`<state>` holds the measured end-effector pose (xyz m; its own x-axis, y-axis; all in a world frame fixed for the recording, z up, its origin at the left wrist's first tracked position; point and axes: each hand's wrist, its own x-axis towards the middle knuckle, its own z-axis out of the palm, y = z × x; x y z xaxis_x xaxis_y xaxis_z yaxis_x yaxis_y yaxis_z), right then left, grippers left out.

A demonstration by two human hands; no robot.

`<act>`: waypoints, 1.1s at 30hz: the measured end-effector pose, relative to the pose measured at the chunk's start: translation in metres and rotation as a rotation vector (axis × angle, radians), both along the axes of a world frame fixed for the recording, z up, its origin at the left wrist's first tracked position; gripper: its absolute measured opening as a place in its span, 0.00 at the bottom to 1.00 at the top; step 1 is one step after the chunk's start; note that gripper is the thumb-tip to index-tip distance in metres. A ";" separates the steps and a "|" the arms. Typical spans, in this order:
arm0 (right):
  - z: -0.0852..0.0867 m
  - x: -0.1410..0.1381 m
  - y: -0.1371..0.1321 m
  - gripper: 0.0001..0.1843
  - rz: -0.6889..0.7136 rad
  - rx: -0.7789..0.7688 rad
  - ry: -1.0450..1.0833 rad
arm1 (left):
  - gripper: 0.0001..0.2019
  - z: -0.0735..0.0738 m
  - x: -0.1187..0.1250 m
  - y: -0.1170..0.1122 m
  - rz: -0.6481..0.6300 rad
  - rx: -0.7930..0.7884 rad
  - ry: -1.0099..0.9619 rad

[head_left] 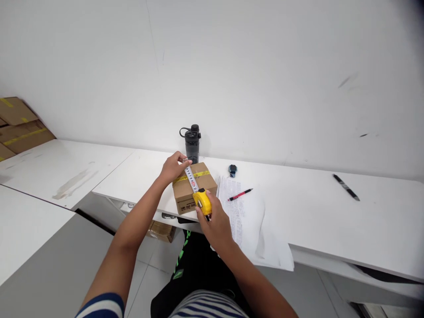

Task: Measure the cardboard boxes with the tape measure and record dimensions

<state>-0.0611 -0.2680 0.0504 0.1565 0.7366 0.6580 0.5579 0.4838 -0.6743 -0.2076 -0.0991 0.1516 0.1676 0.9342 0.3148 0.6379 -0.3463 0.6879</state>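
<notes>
A small brown cardboard box (184, 190) with yellow tape sits near the front edge of the white table (331, 207). My right hand (217, 225) grips a yellow tape measure (202, 201) at the box's near right corner. Its white blade (191, 178) runs across the box top to the far edge. My left hand (172, 167) pinches the blade's end there, fingers closed on it.
A dark water bottle (192, 142) stands behind the box by the wall. White sheets of paper (251, 221) with a red pen (240, 194) lie right of the box. A small blue object (232, 169) and a black pen (346, 187) lie farther right. Cardboard boxes (20, 126) are stacked far left.
</notes>
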 end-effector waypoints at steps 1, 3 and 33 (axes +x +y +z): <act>-0.006 0.000 -0.004 0.32 0.013 -0.058 0.074 | 0.14 0.006 0.003 -0.010 -0.011 0.014 -0.042; -0.018 -0.002 -0.014 0.35 0.035 -0.159 0.252 | 0.14 0.016 0.011 -0.037 -0.080 0.000 -0.103; 0.003 0.032 0.005 0.33 -0.013 -0.274 1.073 | 0.47 -0.048 -0.081 -0.096 -0.139 0.108 0.159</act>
